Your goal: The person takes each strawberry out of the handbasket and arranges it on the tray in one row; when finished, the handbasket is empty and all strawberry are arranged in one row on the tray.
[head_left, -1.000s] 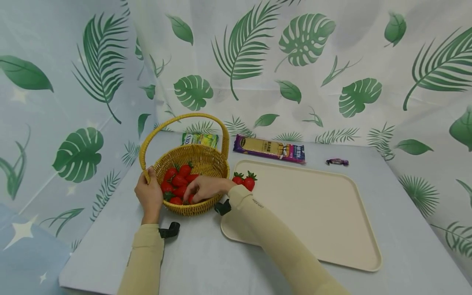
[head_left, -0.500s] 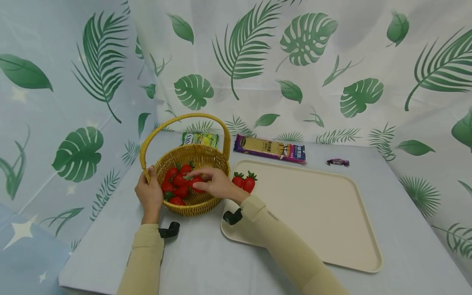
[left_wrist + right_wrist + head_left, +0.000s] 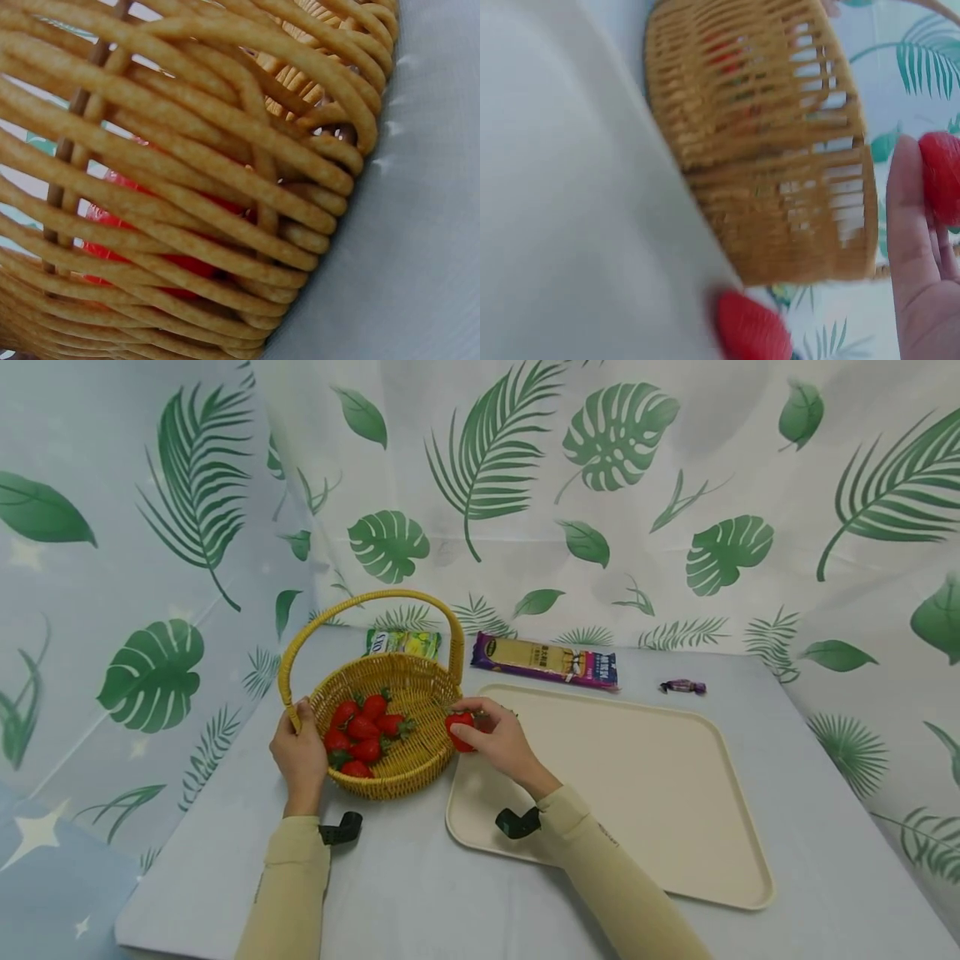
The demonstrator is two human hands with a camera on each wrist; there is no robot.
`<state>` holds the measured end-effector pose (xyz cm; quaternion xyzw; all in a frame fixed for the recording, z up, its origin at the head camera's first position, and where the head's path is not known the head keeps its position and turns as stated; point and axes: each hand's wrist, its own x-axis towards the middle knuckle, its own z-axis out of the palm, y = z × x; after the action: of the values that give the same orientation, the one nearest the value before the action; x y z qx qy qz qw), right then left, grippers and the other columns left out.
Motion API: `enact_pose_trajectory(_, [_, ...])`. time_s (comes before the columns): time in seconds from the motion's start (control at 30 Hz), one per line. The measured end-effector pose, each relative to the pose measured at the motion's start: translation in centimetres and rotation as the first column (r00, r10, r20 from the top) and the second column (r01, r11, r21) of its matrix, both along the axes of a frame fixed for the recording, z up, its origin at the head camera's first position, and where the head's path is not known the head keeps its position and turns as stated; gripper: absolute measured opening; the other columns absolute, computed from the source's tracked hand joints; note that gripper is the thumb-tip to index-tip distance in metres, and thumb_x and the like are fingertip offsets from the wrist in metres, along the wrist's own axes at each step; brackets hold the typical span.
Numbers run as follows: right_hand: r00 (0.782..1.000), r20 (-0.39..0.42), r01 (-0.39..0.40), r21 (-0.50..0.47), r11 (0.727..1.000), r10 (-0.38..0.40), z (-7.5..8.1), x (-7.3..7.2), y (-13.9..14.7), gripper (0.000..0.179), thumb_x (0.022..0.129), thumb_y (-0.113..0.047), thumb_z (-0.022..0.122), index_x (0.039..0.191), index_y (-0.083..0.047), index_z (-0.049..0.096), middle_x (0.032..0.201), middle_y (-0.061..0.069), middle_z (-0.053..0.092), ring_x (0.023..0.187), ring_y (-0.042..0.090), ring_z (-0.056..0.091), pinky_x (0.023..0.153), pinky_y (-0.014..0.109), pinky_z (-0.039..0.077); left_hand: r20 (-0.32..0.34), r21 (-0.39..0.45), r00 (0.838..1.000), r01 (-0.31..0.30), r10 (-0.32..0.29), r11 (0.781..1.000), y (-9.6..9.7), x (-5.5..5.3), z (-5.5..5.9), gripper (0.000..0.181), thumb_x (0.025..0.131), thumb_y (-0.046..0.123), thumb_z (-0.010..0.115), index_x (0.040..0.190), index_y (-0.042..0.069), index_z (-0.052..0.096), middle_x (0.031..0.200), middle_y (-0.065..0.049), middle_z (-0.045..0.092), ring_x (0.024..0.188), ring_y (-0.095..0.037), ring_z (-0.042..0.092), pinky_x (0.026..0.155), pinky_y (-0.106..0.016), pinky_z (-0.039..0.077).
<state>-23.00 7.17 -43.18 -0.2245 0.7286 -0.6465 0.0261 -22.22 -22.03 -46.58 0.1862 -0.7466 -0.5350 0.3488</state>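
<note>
A yellow wicker basket (image 3: 427, 693) with a tall handle stands at the left, several red strawberries (image 3: 363, 728) in it. My left hand (image 3: 300, 756) grips its left rim by the foot of the handle. Just past the basket's right rim, my right hand (image 3: 504, 745) pinches one strawberry (image 3: 459, 732) between thumb and fingers, above the left edge of the beige tray (image 3: 615, 793). Another strawberry (image 3: 751, 326) lies at the tray's edge in the right wrist view; my right hand covers that spot in the head view. Woven basket wall (image 3: 187, 165) fills most of the left wrist view.
Behind the basket lies a green packet (image 3: 403, 643). A purple and gold packet (image 3: 546, 661) lies behind the tray, with a small purple wrapped candy (image 3: 683, 687) farther right. Leaf-print cloth (image 3: 510, 552) hangs close behind the table.
My right hand has picked a strawberry from the basket, lifted it and carried it right, over the rim toward the tray. The left hand keeps its hold on the basket.
</note>
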Motion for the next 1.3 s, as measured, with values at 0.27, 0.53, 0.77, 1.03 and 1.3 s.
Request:
enact_pose_trajectory(0.27, [0.984, 0.016, 0.177, -0.024, 0.984, -0.177, -0.1, -0.1, 3.6, 0.032, 0.094, -0.009, 0.066, 0.122, 0.003, 0.062, 0.12, 0.019, 0.062, 0.079, 0.019, 0.061, 0.066, 0.031, 0.052, -0.008, 0.009, 1.0, 0.007, -0.007, 1.0, 0.0, 0.1, 0.0, 0.054, 0.101, 0.048, 0.047, 0.126, 0.004, 0.065, 0.105, -0.024, 0.067, 0.075, -0.022, 0.046, 0.069, -0.032, 0.03])
enact_pose_trajectory(0.53, [0.954, 0.065, 0.294, -0.007, 0.956, -0.293, -2.8, -2.2, 7.1, 0.034, 0.094, -0.02, 0.069, 0.124, -0.005, 0.064, 0.121, 0.015, 0.062, 0.078, 0.021, 0.061, 0.062, 0.025, 0.051, -0.005, 0.009, 1.0, 0.018, -0.017, 1.0, 0.0, 0.1, -0.1, 0.056, 0.101, 0.05, 0.045, 0.128, 0.005, 0.065, 0.1, -0.025, 0.066, 0.072, -0.022, 0.042, 0.068, -0.033, 0.029])
enact_pose_trajectory(0.77, [0.887, 0.098, 0.447, 0.059, 0.892, -0.451, -4.2, -3.0, 8.7, 0.032, 0.092, -0.024, 0.07, 0.119, -0.009, 0.067, 0.112, 0.011, 0.063, 0.081, 0.019, 0.059, 0.064, 0.024, 0.05, -0.01, 0.007, 1.0, 0.021, -0.021, 1.0, 0.1, 0.1, 0.0, 0.053, 0.102, 0.046, 0.047, 0.127, 0.004, 0.065, 0.11, -0.022, 0.067, 0.079, -0.022, 0.049, 0.072, -0.032, 0.033])
enact_pose_trajectory(1.03, [0.836, 0.125, 0.515, 0.158, 0.843, -0.534, -4.4, -3.1, 9.1, 0.028, 0.092, -0.023, 0.069, 0.116, -0.009, 0.068, 0.113, 0.012, 0.064, 0.097, 0.023, 0.052, 0.073, 0.026, 0.045, -0.009, 0.012, 1.0, 0.014, -0.014, 1.0, 0.2, 0.0, 0.3, 0.049, 0.102, 0.042, 0.048, 0.126, 0.003, 0.066, 0.102, -0.025, 0.067, 0.077, -0.023, 0.048, 0.071, -0.031, 0.032])
enact_pose_trajectory(1.3, [0.813, 0.194, 0.503, 0.241, 0.83, -0.549, -4.8, -3.1, 9.3, 0.031, 0.092, -0.024, 0.068, 0.119, -0.009, 0.066, 0.118, 0.013, 0.06, 0.105, 0.025, 0.053, 0.069, 0.025, 0.049, -0.018, 0.005, 1.0, 0.008, -0.008, 1.0, 0.2, 0.1, 0.3, 0.045, 0.102, 0.039, 0.05, 0.124, 0.003, 0.067, 0.099, -0.024, 0.067, 0.07, -0.018, 0.042, 0.067, -0.031, 0.031])
